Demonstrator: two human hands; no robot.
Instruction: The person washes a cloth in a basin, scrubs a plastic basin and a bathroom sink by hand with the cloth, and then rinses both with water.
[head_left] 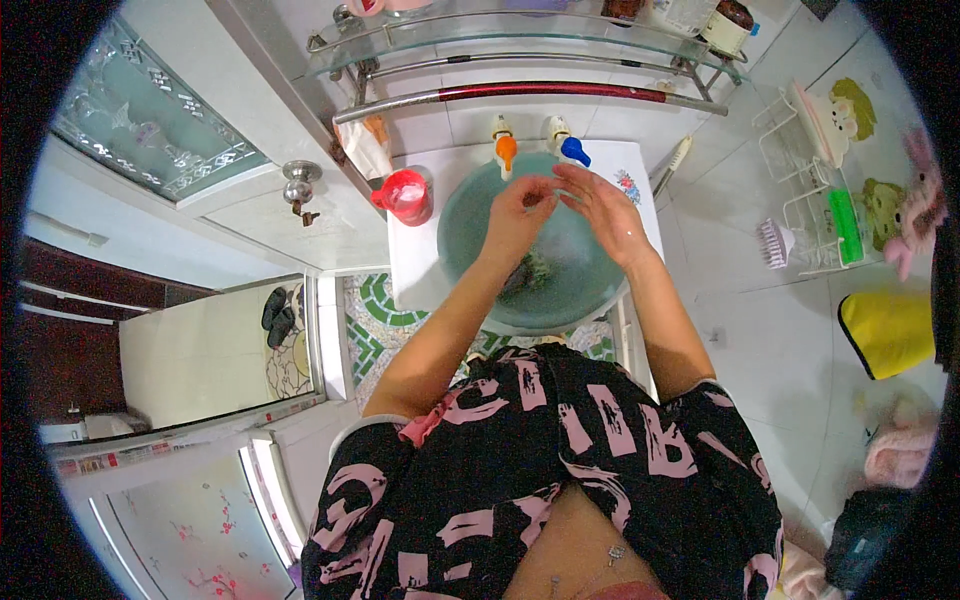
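Both hands are held over a translucent green basin [462, 232] set on the white sink. My left hand [518, 212] is curled near the orange-handled tap [504, 150], thumb and fingers pinched together; whatever it may hold is too small to make out. Beside it, my right hand [606, 212] has its fingers stretched out, tips close to the left fingers, just below the blue-handled tap [570, 148]. Low in the basin lies a dark green, leafy-looking clump [532, 274], partly behind my left wrist, its kind unclear.
A red cup [406, 196] stands on the sink's left corner [405, 262]. Above runs a red-and-metal towel bar [545, 90] under a glass shelf [460, 42]. A wire rack [805, 205] with brushes hangs on the right wall. At left is a door with a knob [301, 182].
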